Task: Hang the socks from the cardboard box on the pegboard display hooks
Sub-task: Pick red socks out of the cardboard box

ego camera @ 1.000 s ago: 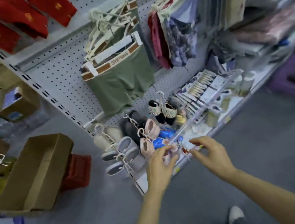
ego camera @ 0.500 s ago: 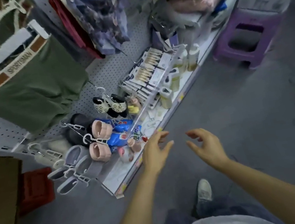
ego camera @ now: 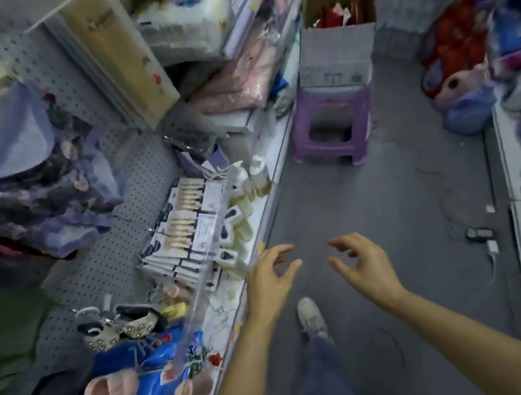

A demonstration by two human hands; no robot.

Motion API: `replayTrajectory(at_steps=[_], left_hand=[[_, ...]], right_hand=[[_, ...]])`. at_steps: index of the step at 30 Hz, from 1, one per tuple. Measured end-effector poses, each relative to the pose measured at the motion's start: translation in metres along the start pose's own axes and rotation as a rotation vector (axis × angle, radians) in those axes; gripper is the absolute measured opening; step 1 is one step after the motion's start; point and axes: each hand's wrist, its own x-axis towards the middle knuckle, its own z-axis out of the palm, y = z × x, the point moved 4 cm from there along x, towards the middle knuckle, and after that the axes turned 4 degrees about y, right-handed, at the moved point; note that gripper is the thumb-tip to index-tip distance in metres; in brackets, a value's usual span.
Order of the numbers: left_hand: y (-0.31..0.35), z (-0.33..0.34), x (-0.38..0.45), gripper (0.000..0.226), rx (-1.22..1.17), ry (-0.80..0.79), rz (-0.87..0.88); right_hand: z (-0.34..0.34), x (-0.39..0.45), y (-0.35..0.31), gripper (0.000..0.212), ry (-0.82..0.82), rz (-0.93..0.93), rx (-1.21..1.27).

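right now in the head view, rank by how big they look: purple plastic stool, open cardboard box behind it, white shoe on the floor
1. Open cardboard box
2. Purple plastic stool, only slightly smaller looking; both stand far off, so that order is unsure
3. White shoe, clearly smallest though nearest

**Both hands empty, held out in front**

Both bare forearms reach forward from the bottom of the view, the left from lower centre, the right from the lower right corner. The left hand (ego camera: 269,283) has its back turned up, its fingers loosely curled and spread, the thumb pointing toward the other hand. The right hand (ego camera: 363,262) lies level with it and just beside it, a gap between the two. Its fingers (ego camera: 338,243) are bent in a loose claw toward the left hand, thumb lower and stretched the same way. Neither hand holds or touches anything. Below the left hand, one leg and a shoe show.
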Motion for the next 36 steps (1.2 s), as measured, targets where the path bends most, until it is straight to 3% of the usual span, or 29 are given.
replayTrajectory(at_steps=[16,25,36], left_hand=[[0.112,0.086,0.311,0.041,0.053,-0.308,0.250],[0.158,0.150,0.456,0.040,0.030,-0.348,0.246],[0.227,0.208,0.638,0.042,0.094,-0.260,0.275]], right_hand=[[-0.069,0.264,0.031,0.030,0.328,0.096,-0.034],[-0.098,0.414,0.085,0.031,0.355,0.078,-0.083],[-0.145,0.608,0.133,0.035,0.231,0.087,-0.102]])
